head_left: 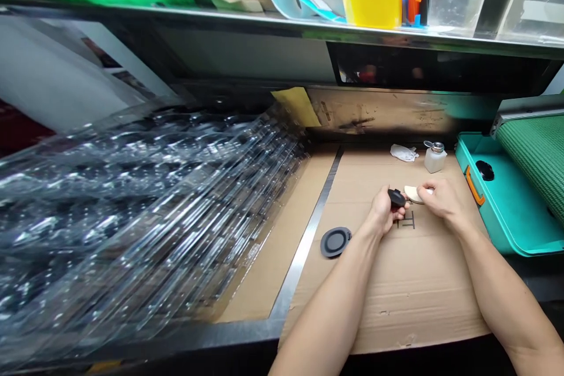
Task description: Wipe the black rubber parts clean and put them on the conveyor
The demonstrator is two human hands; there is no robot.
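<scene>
My left hand (382,210) is closed around a small round black part (396,197), held just above the cardboard sheet (396,282). My right hand (440,200) pinches a pale beige pad (412,192) and presses it against the black part. The two hands meet in the middle of the cardboard. A second, larger dark grey round part (335,242) with a rim lies flat on the cardboard, to the left of my left wrist.
A tall leaning stack of clear plastic trays (132,217) fills the left side. A small white dispenser bottle (434,157) and a crumpled white wipe (403,153) stand behind my hands. A teal bin (506,205) holding a black part sits at right, beside a green belt (537,153).
</scene>
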